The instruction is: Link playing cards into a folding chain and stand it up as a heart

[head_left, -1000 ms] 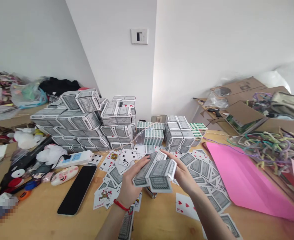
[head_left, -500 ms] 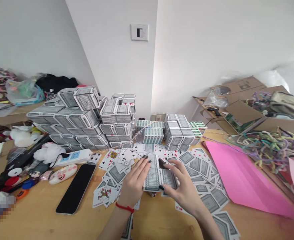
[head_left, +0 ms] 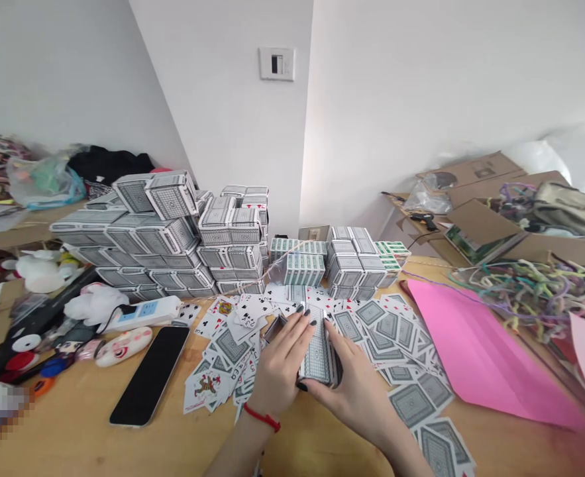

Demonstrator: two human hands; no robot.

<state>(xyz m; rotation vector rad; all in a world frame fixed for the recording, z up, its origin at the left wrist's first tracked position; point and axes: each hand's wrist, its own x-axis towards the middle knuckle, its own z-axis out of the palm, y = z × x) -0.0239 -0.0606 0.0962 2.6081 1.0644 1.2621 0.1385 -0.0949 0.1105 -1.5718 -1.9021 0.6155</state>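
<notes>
Between my hands is a block built of playing cards (head_left: 317, 351), with grey patterned backs facing outward. My left hand (head_left: 281, 363) lies over its left side, fingers stretched and pressed against the top. My right hand (head_left: 354, 387) wraps its right side, thumb at the near edge and fingers along the far right. Beneath my left wrist and to its left lie loose playing cards (head_left: 231, 344), some face up, including a joker (head_left: 207, 387). More loose cards (head_left: 412, 404) spread out by my right hand, mostly backs up. The block's underside is hidden.
Stacks of similar card blocks (head_left: 150, 235) stand at the back left, with a smaller stack (head_left: 356, 265) at back right. Green-and-white card boxes (head_left: 305, 268) sit between. A phone (head_left: 150, 376), power strip (head_left: 146, 313), pink sheet (head_left: 476, 358) and tangled yarn (head_left: 525, 295) surround the work area.
My hands have drawn closer together around the block. My right hand has shifted from its open-looking right part to grip the side, and the block appears narrower and turned.
</notes>
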